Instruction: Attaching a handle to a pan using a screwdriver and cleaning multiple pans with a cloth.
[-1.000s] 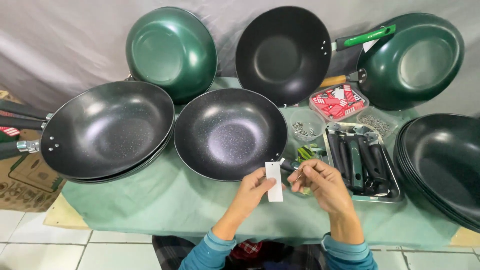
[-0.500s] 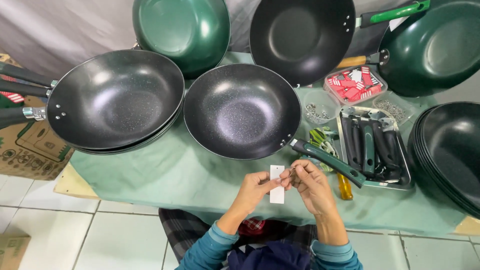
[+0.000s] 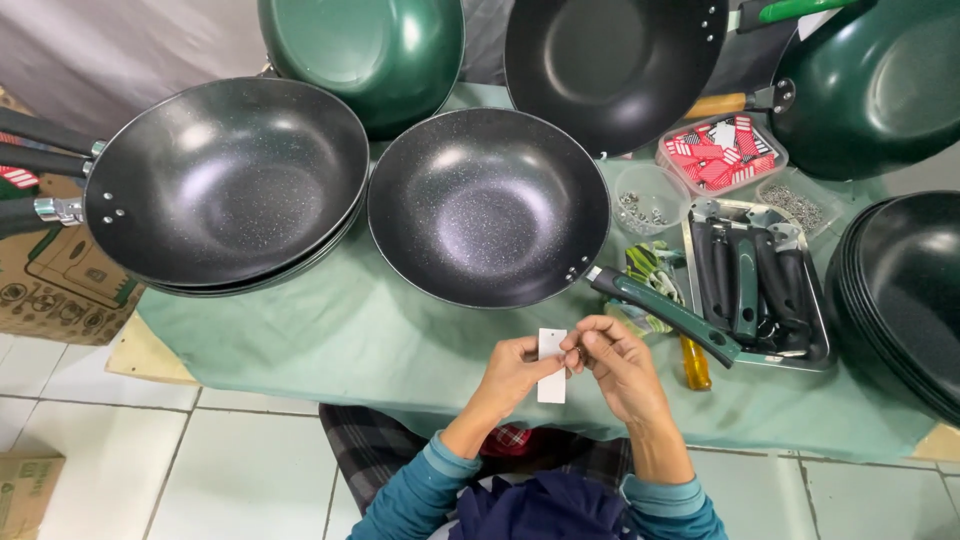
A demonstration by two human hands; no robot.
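Landmark: the middle wok point(image 3: 488, 205) on the green tablecloth point(image 3: 330, 335). Just below its near rim, the left hand point(image 3: 510, 375) pinches a small white card point(image 3: 551, 365) by its edge. The right hand point(image 3: 615, 362) meets it at the card's top, fingertips pressed together; anything between them is too small to tell. Card looks light, thin, easily creased: best held at the edges. Right of the wok, its green handle point(image 3: 665, 312) runs toward a metal tray point(image 3: 757, 285).

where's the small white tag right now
In the head view, low centre: the white tag is pinched between both hands, left hand and right hand, below the handled wok.
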